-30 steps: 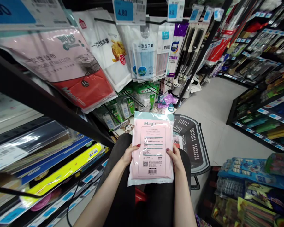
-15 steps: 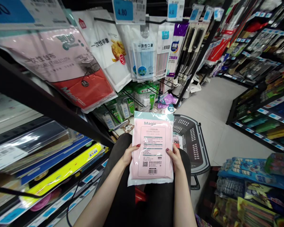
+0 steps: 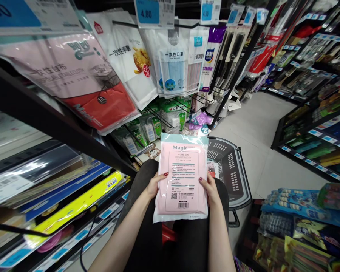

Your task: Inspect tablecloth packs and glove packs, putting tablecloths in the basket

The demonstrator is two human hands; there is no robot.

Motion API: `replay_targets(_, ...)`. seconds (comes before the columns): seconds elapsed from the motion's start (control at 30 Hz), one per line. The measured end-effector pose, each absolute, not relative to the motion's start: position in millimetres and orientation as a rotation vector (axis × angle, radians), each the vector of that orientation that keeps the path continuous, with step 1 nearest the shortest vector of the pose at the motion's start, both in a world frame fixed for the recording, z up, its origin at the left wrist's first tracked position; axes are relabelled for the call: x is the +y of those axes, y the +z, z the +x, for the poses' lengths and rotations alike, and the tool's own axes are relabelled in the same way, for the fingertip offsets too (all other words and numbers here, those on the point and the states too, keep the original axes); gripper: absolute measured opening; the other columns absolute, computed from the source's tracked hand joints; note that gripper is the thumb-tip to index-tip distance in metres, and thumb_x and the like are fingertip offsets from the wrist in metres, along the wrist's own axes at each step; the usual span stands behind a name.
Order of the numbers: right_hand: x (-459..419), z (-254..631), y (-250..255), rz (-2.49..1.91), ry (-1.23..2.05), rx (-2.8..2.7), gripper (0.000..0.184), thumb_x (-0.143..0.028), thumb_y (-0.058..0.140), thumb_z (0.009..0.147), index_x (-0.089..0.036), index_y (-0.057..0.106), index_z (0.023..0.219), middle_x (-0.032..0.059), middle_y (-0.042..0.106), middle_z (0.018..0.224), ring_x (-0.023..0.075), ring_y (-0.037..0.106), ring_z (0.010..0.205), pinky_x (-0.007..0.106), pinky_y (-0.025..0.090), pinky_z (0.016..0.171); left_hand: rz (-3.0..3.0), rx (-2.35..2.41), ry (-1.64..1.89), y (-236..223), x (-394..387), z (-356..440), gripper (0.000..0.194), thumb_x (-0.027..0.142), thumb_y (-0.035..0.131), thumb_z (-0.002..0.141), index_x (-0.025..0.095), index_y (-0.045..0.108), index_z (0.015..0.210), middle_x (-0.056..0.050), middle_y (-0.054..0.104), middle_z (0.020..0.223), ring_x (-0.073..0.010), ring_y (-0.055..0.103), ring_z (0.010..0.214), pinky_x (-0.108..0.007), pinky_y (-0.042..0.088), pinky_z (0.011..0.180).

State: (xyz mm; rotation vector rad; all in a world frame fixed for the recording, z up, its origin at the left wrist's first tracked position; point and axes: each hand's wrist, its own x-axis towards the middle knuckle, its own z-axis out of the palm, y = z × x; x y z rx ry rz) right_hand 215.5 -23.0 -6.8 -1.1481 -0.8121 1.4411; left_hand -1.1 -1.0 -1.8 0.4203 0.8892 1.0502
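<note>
L hand [image 3: 155, 185] grips L edge of pink "Magic" tablecloth pkt [image 3: 182, 173], thumb on top; R hand [image 3: 211, 189] grips R edge likewise. Pkt's above dk. trousers [image 3: 138, 192], printed side w/ barcode up, approx. centre of view. Dk. shopping basket [image 3: 234, 151] at 3 o'clock, just beside R knee. Pink/red tablecloth pkt [image 3: 82, 85] hangs at 10 o'clock, glove bag [image 3: 130, 56] at 11, face-mask pkt [image 3: 172, 66] at 12. Yellow pkg [image 3: 82, 204] on shelf, 8 o'clock; blue bags [image 3: 303, 206], 4 o'clock.
</note>
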Motion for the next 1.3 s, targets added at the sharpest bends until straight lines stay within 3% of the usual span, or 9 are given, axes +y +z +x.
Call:
replay_targets(0.53, -20, 213, -8, -1.211, 1.413, -0.918, 0.033, -0.034, 0.064, 0.067, -0.021, 0.062, 0.097, 0.0059, 0.061, 0.108, 0.0261, 0.052, 0.103, 0.040, 0.038, 0.090, 0.457, 0.909, 1.045, -5, 0, -2, 0.044, 0.019, 0.066, 0.059, 0.010, 0.061, 0.102, -0.010, 0.068, 0.091, -0.0291, 0.061, 0.087, -0.040, 0.041, 0.085)
replay_targets(0.63, -17, 212, 2, -1.371, 1.177, -0.975, 0.028, -0.034, 0.066, 0.064, -0.018, 0.066, 0.086, 0.0071, 0.049, 0.123, 0.0274, 0.041, 0.115, 0.037, 0.032, 0.096, 0.486, 0.950, 1.037, -7, 1, 0, 0.032, 0.025, 0.066, 0.061, 0.010, 0.065, 0.090, -0.009, 0.070, 0.081, -0.0254, 0.063, 0.076, -0.036, 0.045, 0.077)
replay_targets(0.7, -23, 217, 25, -1.446, 1.047, -0.989, 0.029, -0.035, 0.065, 0.064, -0.018, 0.065, 0.088, 0.0075, 0.048, 0.123, 0.0275, 0.041, 0.115, 0.036, 0.034, 0.094, 0.512, 0.960, 1.068, -10, 2, 0, 0.028, 0.029, 0.067, 0.061, 0.011, 0.067, 0.082, -0.007, 0.070, 0.075, -0.0226, 0.063, 0.072, -0.033, 0.045, 0.074)
replay_targets(0.8, -50, 226, 84, -1.616, 0.902, -1.094, 0.033, -0.037, 0.056, 0.073, -0.020, 0.059, 0.100, 0.0081, 0.061, 0.101, 0.0265, 0.055, 0.092, 0.038, 0.043, 0.078, 0.568, 0.890, 1.096, -13, 5, -1, 0.035, 0.034, 0.065, 0.063, 0.011, 0.067, 0.090, -0.010, 0.069, 0.088, -0.0239, 0.062, 0.081, -0.033, 0.044, 0.078)
replay_targets(0.87, -75, 225, 125, -1.921, 0.587, -1.174, 0.033, -0.038, 0.054, 0.074, -0.021, 0.059, 0.101, 0.0103, 0.063, 0.092, 0.0290, 0.056, 0.083, 0.041, 0.043, 0.070, 0.596, 0.851, 1.086, -12, 6, -2, 0.041, 0.038, 0.062, 0.066, 0.010, 0.065, 0.096, -0.013, 0.066, 0.097, -0.0267, 0.059, 0.091, -0.035, 0.042, 0.083)
replay_targets(0.97, -97, 195, 152, -2.118, 0.224, -1.163, 0.046, -0.030, 0.048, 0.078, -0.017, 0.045, 0.122, 0.0190, 0.052, 0.114, 0.0377, 0.050, 0.098, 0.049, 0.040, 0.074, 0.581, 0.825, 1.066, -9, 6, 0, 0.048, 0.046, 0.061, 0.065, 0.009, 0.066, 0.095, -0.015, 0.064, 0.101, -0.0297, 0.055, 0.100, -0.037, 0.039, 0.087)
replay_targets(1.1, -79, 118, 109, -1.920, 0.415, -1.357, 0.056, -0.010, 0.029, 0.080, -0.010, 0.019, 0.135, 0.0225, 0.035, 0.132, 0.0390, 0.025, 0.124, 0.060, 0.024, 0.090, 0.555, 0.785, 1.080, -5, 3, 3, 0.060, 0.058, 0.060, 0.059, 0.009, 0.066, 0.092, -0.015, 0.065, 0.100, -0.0300, 0.052, 0.105, -0.037, 0.038, 0.090)
replay_targets(1.17, -63, 80, 76, -1.842, 0.582, -1.395, 0.060, -0.002, 0.024, 0.077, -0.006, 0.013, 0.136, 0.0258, 0.034, 0.132, 0.0389, 0.023, 0.125, 0.064, 0.019, 0.091, 0.551, 0.838, 1.121, -6, 2, 3, 0.056, 0.058, 0.064, 0.053, 0.011, 0.067, 0.083, -0.012, 0.067, 0.091, -0.0283, 0.055, 0.100, -0.035, 0.040, 0.087)
replay_targets(1.3, -51, 39, 43, -1.847, 0.785, -1.524, 0.058, 0.001, 0.023, 0.076, -0.003, 0.018, 0.134, 0.0288, 0.034, 0.130, 0.0385, 0.026, 0.124, 0.069, 0.012, 0.088, 0.554, 1.019, 1.114, -9, 3, 0, 0.029, 0.035, 0.077, 0.043, 0.016, 0.065, 0.062, -0.003, 0.068, 0.063, -0.0232, 0.062, 0.076, -0.030, 0.046, 0.070)
